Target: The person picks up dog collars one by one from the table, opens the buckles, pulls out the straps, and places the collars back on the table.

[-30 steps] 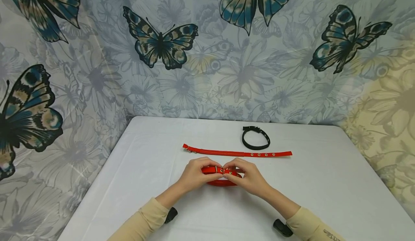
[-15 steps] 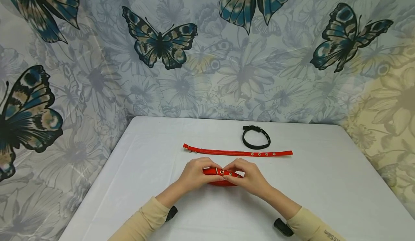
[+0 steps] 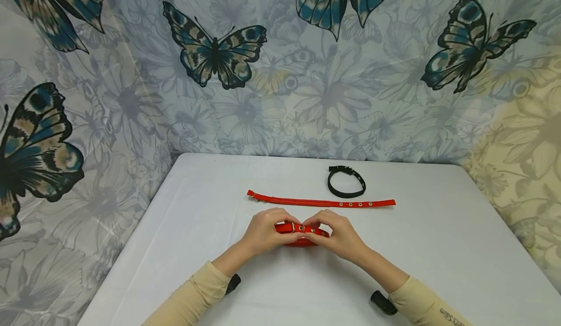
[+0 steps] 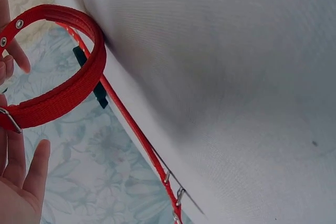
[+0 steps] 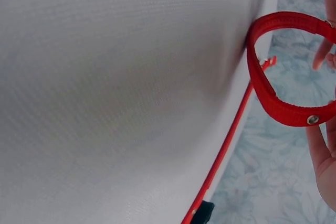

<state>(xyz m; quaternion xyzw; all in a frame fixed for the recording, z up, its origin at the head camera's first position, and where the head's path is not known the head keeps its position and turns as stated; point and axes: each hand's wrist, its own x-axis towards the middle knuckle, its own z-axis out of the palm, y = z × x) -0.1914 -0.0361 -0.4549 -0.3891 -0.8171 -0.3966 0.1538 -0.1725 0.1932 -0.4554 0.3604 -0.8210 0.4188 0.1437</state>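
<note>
A red collar (image 4: 93, 74) with metal eyelets is bent into a loop in front of me, its underside close over the white table. My left hand (image 3: 264, 232) pinches it by the metal buckle (image 3: 293, 227), which shows in the left wrist view at the lower left. My right hand (image 3: 341, 234) grips the eyelet end between thumb and fingers. Both hands' fingertips meet at an eyelet beside the buckle. In the right wrist view one eyelet (image 5: 313, 119) faces the camera near the right hand's fingers. The fingertips partly hide the strap where its ends overlap.
Behind the hands a second red collar (image 3: 307, 202) lies stretched out flat on the white table (image 3: 210, 180). Farther back, a black collar (image 3: 346, 194) lies buckled into a ring. A patterned butterfly cloth (image 3: 271, 121) hangs behind the table's far edge.
The loop's lower part has risen closer to the fingers, and the gap inside it looks narrower. Both hands keep their hold. The head view has tilted slightly down.
</note>
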